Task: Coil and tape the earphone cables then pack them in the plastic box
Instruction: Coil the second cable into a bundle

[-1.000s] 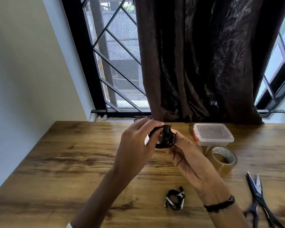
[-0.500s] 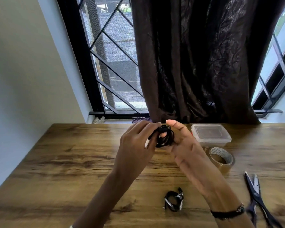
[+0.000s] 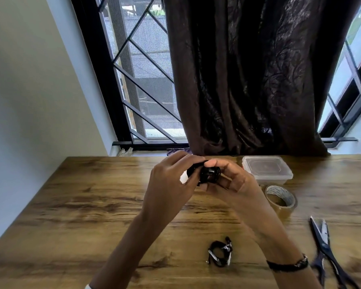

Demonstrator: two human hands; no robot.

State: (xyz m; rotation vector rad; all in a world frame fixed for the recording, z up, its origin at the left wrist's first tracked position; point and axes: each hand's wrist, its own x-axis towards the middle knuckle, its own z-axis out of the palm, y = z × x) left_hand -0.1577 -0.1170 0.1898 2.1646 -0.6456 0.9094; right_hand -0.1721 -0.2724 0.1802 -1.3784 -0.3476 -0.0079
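Note:
Above the middle of the wooden table [image 3: 92, 205], both hands hold a black coiled earphone cable [image 3: 208, 174]. My left hand [image 3: 171, 180] pinches the coil from the left. My right hand [image 3: 231, 182] grips it from the right, thumb on top and fingers curled underneath. A second black coil [image 3: 219, 254], bound with pale tape, lies on the table nearer to me. The clear plastic box [image 3: 267, 170] stands with its lid on at the back right. A roll of brown tape [image 3: 280, 202] lies just in front of the box.
Dark-handled scissors [image 3: 325, 247] lie by the right edge of the table. A dark curtain [image 3: 248, 80] hangs behind the table in front of a barred window [image 3: 138, 80]. A pale wall stands on the left.
My right thumb has come down onto the top of the coil and the fingers have curled under it. Both hands stay at the same spot above the table.

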